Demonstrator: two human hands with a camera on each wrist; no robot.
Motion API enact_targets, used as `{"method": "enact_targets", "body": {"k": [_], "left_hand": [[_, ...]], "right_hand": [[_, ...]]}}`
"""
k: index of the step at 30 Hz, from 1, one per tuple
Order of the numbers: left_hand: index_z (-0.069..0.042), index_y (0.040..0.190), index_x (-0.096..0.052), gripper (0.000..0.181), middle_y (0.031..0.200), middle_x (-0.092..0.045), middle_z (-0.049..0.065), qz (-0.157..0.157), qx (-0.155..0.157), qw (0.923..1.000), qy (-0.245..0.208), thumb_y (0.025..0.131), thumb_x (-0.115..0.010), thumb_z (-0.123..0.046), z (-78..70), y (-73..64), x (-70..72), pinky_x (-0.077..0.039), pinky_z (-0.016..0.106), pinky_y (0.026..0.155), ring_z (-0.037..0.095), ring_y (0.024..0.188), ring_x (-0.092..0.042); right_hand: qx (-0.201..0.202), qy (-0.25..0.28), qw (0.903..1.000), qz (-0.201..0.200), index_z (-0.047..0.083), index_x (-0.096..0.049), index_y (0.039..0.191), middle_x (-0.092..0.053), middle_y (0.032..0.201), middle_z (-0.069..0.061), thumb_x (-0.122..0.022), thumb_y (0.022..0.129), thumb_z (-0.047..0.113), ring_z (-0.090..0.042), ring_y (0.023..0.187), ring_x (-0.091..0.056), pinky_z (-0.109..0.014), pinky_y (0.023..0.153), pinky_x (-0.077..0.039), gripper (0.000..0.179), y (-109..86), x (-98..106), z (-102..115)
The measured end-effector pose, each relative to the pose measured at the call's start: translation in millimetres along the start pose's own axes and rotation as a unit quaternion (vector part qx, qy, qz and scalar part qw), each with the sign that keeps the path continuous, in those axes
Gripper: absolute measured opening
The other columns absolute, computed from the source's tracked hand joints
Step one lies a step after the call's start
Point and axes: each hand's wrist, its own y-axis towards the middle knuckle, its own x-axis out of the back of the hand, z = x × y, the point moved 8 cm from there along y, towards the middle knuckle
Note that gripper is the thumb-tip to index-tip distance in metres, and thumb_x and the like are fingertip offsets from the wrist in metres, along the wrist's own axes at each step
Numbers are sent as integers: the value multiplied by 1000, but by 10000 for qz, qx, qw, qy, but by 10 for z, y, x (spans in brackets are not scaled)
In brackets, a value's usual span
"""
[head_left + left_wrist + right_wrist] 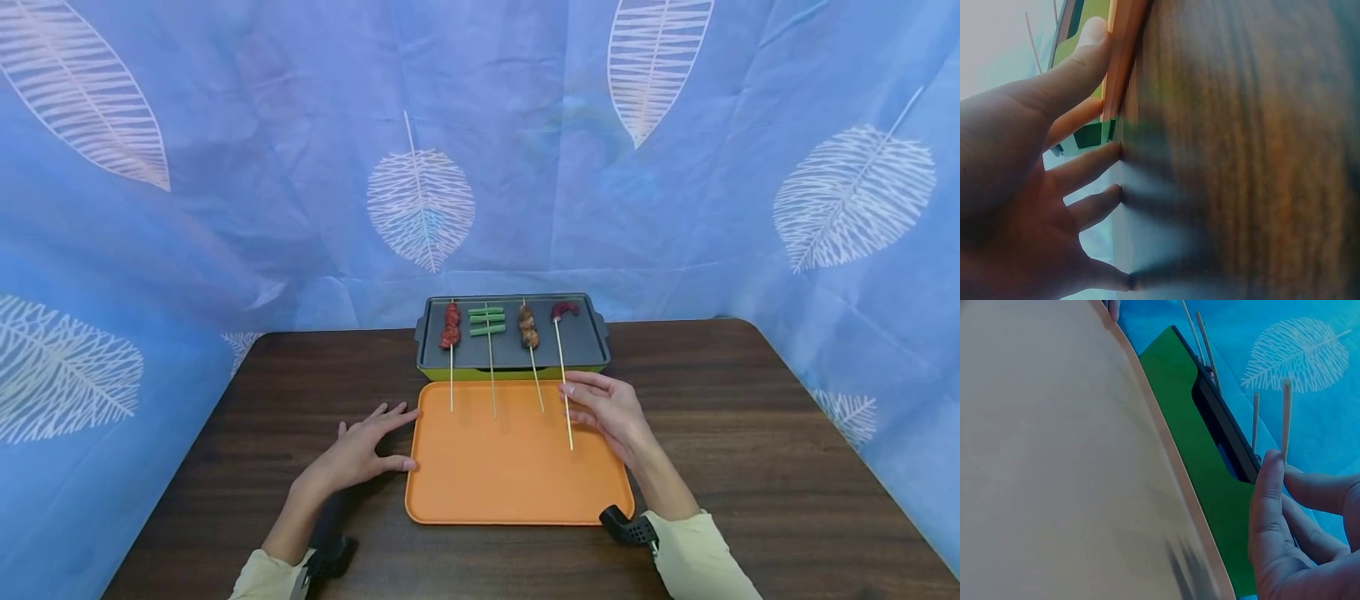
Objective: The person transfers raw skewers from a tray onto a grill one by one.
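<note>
My right hand (611, 414) pinches the stick of a skewer (557, 337) between thumb and fingers. That skewer carries a dark red, curved piece at its far end, over the right part of the grill plate (510, 350). In the right wrist view the blunt stick end (1287, 403) stands up above the fingertips. My left hand (358, 450) has its fingers spread, with thumb and index finger at the left edge of the orange tray (517, 492). The left wrist view shows the other fingertips (1116, 152) down on the wooden table (1260, 156).
On the grill plate lie a red meat skewer (450, 327), a green vegetable skewer (487, 320) and a brown meat skewer (528, 327), sticks reaching over the tray. The plate sits on a green base (1179, 412). A blue leaf-patterned cloth (510, 167) hangs behind the table.
</note>
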Motion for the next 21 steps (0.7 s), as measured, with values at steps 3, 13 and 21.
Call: {"method": "enact_targets", "body": {"k": [3, 13, 21], "left_hand": [[-22, 158, -44, 82, 164, -34, 14, 6, -12, 10000, -5, 88, -77, -49, 6, -1, -14, -4, 89, 99, 43, 154, -18], [-23, 158, -44, 84, 165, -33, 13, -31, 49, 10000, 72, 87, -77, -50, 21, 26, 1, -4, 89, 99, 43, 154, -18], [-23, 158, -43, 83, 164, -33, 14, 17, 28, 10000, 23, 87, -77, -50, 18, -2, -13, -4, 89, 99, 44, 154, -18]], "right_hand": [[12, 9, 10000, -6, -9, -53, 142, -69, 125, -21, -68, 100, 11, -29, 110, -71, -33, 83, -60, 49, -3, 4, -9], [69, 108, 9999, -55, -11, -53, 141, -68, 125, -25, -68, 100, 10, -28, 104, -73, -31, 81, -60, 48, 13, -7, 23], [52, 170, 9998, -109, -11, -54, 140, -73, 117, -17, -67, 102, 11, -23, 98, -74, -30, 79, -60, 46, -12, 26, -5]]}}
